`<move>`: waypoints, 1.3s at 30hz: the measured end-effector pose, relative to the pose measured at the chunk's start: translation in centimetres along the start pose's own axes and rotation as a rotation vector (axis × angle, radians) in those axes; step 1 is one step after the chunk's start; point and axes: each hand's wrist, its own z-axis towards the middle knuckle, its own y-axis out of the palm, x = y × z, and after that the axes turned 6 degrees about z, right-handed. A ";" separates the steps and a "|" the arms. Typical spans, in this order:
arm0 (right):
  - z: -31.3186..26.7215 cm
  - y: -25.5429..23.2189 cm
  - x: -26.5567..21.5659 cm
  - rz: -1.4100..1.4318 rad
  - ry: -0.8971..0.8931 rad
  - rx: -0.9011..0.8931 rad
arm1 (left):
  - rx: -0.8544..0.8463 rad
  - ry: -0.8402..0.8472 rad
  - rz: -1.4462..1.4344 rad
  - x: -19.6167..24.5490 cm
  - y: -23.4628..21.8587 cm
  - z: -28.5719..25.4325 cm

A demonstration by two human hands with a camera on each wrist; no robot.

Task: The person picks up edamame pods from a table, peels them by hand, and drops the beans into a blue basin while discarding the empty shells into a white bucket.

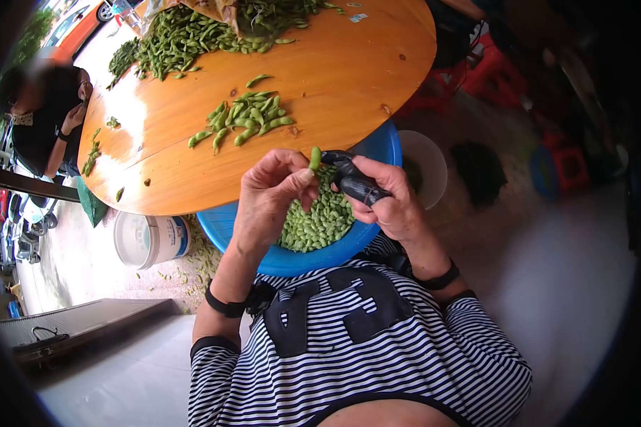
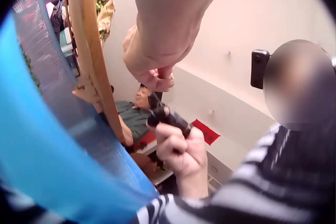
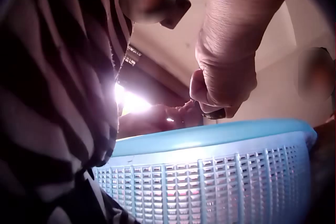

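A green edamame pod (image 1: 315, 158) is pinched between the thumb and forefinger of my left hand (image 1: 267, 188). My right hand (image 1: 388, 188) comes at the pod from the other side with curled fingers. Glossy black covers (image 1: 363, 186) sit over its thumb and forefinger, and their tips are right at the pod. Both hands are above a blue basket (image 1: 281, 266) holding many shelled beans (image 1: 313, 226). In the left wrist view the left hand (image 2: 157, 58) hides the pod. The right wrist view shows the right hand (image 3: 228, 85) over the basket's rim (image 3: 210, 132).
The wooden table (image 1: 349, 78) bears a small pile of pods (image 1: 253, 114) and a large heap (image 1: 185, 43) at the back. A white bucket (image 1: 153, 238) stands left of the basket, a pale tub (image 1: 424, 167) right of it. Another person (image 1: 46, 117) is at the table's left.
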 end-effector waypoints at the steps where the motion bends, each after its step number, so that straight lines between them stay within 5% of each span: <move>1: 0.2 0.1 0.0 0.056 0.009 -0.008 | 0.021 -0.004 -0.021 -0.4 1.0 0.1; 14: 0.5 -1.5 1.3 0.135 0.029 -0.052 | 0.149 0.191 0.316 -2.1 1.7 -0.1; 16: 0.7 -2.5 2.0 0.269 0.036 -0.164 | 0.141 0.570 0.730 -2.7 1.2 0.2; 17: 0.7 -2.6 2.3 0.270 0.036 -0.163 | 0.140 0.569 0.731 -2.6 1.1 0.0; 20: 0.5 -2.8 2.7 0.376 0.014 -0.205 | -0.019 0.140 0.037 -1.8 0.9 -0.3; 21: 0.5 -2.8 2.7 0.420 0.077 -0.185 | -0.019 0.140 0.037 -1.9 0.7 -0.1; 23: 0.5 -2.9 2.8 0.467 0.138 -0.164 | -0.151 -0.060 -0.496 -2.5 0.3 0.2; 25: 0.7 -3.2 2.8 0.482 0.078 -0.259 | -0.183 -0.068 -0.506 -2.3 0.6 0.5; 29: 0.3 -2.3 1.2 0.078 0.047 -0.109 | -0.005 -0.031 -0.027 -1.4 1.8 0.4; 31: 0.4 -0.9 1.5 -0.726 -0.336 -0.021 | -0.030 0.158 0.305 -2.2 1.8 0.6; 33: 0.2 -0.9 1.5 -0.691 -0.323 0.034 | 0.040 0.276 0.873 -1.4 1.6 0.4; 36: 0.1 -1.4 1.3 -0.761 -0.305 0.017 | 0.019 0.424 1.155 -0.7 1.7 0.2; 39: 0.0 -1.3 1.5 -0.769 -0.294 0.036 | -0.147 0.214 1.091 0.4 0.7 0.3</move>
